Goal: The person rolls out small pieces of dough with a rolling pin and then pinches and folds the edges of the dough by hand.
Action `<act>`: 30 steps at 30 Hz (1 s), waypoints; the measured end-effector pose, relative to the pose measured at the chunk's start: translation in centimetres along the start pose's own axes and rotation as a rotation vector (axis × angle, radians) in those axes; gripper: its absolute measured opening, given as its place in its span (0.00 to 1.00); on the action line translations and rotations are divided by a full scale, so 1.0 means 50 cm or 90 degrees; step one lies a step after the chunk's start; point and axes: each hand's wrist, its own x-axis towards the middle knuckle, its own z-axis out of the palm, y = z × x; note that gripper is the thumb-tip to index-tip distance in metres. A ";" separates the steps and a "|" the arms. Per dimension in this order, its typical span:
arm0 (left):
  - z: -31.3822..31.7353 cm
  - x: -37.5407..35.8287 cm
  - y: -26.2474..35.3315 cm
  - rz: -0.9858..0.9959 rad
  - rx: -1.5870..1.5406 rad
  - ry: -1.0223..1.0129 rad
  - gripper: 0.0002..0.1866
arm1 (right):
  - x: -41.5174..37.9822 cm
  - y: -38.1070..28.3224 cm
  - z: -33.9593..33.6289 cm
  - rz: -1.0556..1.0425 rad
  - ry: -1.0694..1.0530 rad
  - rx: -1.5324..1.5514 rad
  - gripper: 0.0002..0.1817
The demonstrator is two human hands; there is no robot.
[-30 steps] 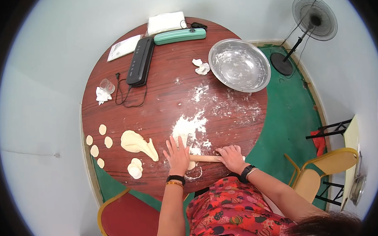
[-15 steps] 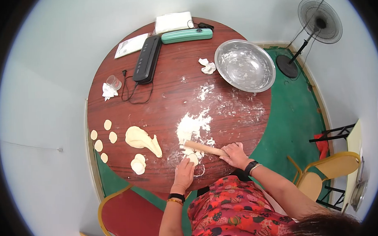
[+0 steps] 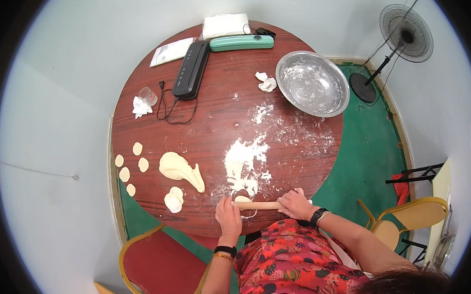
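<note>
A wooden rolling pin point(image 3: 261, 205) lies level across the near part of the table, over the lower part of a small dough round point(image 3: 242, 199). My left hand point(image 3: 228, 216) is closed at the pin's left end. At its right end, my right hand point(image 3: 296, 204) is closed on the pin. White flour point(image 3: 243, 159) is spread just beyond the pin. To the left lie a long lump of dough point(image 3: 179, 168), a small pile of dough rounds point(image 3: 174, 199) and several separate flat rounds point(image 3: 143, 164).
A steel bowl point(image 3: 312, 84) stands at the back right. Farther back are a black sealing machine point(image 3: 191, 71), a teal device point(image 3: 241, 42) and white packets point(image 3: 225, 26). A clear cup point(image 3: 148, 96) and crumpled tissue point(image 3: 141, 106) sit at left. Chairs point(image 3: 164, 266) flank the table.
The rolling pin has turned from slanted to level and come down over the dough round. My left hand has gone from the dough to the pin's left end. The view has shifted slightly.
</note>
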 end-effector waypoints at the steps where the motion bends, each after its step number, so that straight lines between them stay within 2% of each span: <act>1: 0.001 0.013 -0.002 -0.002 0.014 -0.032 0.26 | -0.002 -0.002 0.005 0.003 0.017 -0.015 0.19; 4: 0.017 0.042 -0.003 -0.054 0.159 -0.171 0.29 | -0.003 -0.009 0.003 0.019 0.045 -0.041 0.21; 10: 0.034 0.116 0.011 -0.055 0.189 -0.159 0.31 | 0.016 -0.010 -0.014 0.107 0.091 -0.087 0.21; 16: 0.041 0.208 0.043 -0.038 0.258 -0.181 0.34 | 0.044 0.002 0.006 0.224 0.161 -0.047 0.21; 20: 0.039 0.233 0.064 -0.092 0.241 -0.184 0.36 | 0.053 0.009 -0.012 0.167 0.129 -0.020 0.22; 23: 0.045 0.192 0.011 0.014 0.091 0.061 0.33 | 0.050 0.016 -0.015 0.152 0.078 -0.011 0.22; 26: 0.020 0.122 -0.047 0.125 0.018 0.087 0.24 | 0.056 0.015 -0.013 0.161 0.071 0.003 0.21; 29: -0.004 0.081 -0.062 0.225 -0.022 -0.146 0.16 | 0.055 0.019 -0.009 0.159 0.090 0.028 0.20; 30: -0.007 0.071 -0.058 0.229 -0.005 -0.146 0.15 | 0.056 0.019 -0.009 0.152 0.097 0.030 0.20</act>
